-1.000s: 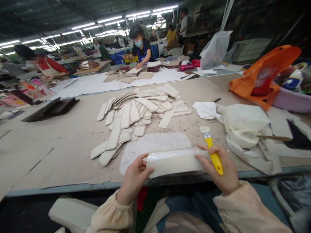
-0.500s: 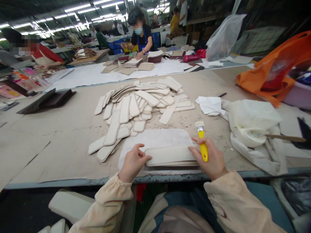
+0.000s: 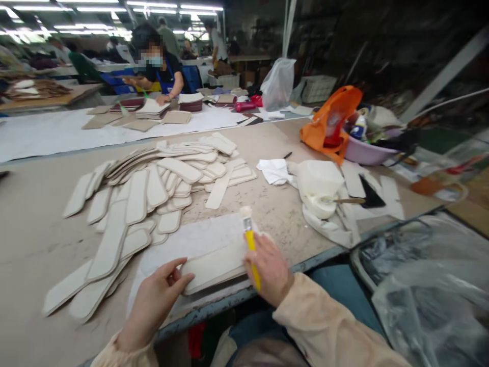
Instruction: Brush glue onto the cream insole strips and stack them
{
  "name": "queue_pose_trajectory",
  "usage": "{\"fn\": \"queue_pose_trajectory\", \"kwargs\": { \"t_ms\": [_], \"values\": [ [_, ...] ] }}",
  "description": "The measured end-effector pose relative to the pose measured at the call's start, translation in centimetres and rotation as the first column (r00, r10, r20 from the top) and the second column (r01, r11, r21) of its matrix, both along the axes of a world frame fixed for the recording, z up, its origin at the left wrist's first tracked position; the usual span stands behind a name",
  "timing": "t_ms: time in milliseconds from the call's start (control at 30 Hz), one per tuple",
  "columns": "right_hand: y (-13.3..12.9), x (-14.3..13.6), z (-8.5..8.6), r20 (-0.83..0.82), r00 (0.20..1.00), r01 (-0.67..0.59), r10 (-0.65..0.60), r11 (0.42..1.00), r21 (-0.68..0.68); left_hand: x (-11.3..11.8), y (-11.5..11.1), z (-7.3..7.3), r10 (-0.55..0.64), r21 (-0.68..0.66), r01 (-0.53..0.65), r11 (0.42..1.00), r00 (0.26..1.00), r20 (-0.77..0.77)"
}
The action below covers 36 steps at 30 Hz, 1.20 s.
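Handling of the cream strips at the near edge of the counter.
Left fingers pinch one end; right fingers grip the yellow-handled brush at the other. The strips look light, thin and fairly stiff, probably best held by opposite ends, off the broad faces.

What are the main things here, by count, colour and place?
Table: one, brownish, foreground
Loose strips: many, off-white, heaped centre-left
Stacked strips: count unclear, off-white, near edge
Sheet: one, white, beneath stacked strips
Brush: one, yellow-handled, in right hand
Container: one, whitish, right of brush
Bag: one, orange, far right
Basin: one, lilac, beside bag
Nearest co-worker: one, blue apron, across table
Left hand: one, beige-sleeved, at stacked strips
Right hand: one, beige-sleeved, holding brush
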State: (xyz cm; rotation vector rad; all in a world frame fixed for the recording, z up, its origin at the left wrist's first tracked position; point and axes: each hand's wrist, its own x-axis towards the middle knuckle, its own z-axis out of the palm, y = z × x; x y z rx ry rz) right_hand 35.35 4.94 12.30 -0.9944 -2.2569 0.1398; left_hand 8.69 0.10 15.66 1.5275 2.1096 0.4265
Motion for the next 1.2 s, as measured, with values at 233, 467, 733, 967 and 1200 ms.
{"fn": "queue_pose_trajectory", "kwargs": {
  "t_ms": [233,467,733,967,1200],
  "values": [
    [-2.0,-2.7,-1.2,0.036,0.993,-0.109,0.111,0.992,-0.06,-1.0,0.4,-1.3,-0.028,0.001,0.028,1.0,0.999,0.019],
    [-0.8,1.5,-0.5,0.001,0.993,0.113,-0.115,0.982,-0.153,-0.7,0.6,-0.8,-0.049,-0.006,0.049,0.999,0.999,-0.023],
    [1.1,3.8,-1.1,-0.127,0.851,0.429,-0.51,0.813,-0.395,-0.7,0.8,-0.4,-0.107,0.002,0.107,0.994,0.992,-0.061],
    [1.3,3.3,-1.4,-0.197,0.866,0.37,-0.46,0.853,-0.369,-0.6,0.9,-0.3,-0.139,0.032,0.143,0.989,0.984,-0.116],
    [1.5,3.0,-1.5,-0.255,0.848,0.347,-0.464,0.851,-0.394,-0.8,1.1,-0.2,-0.203,0.052,0.21,0.976,0.972,-0.116]
  ]
}}
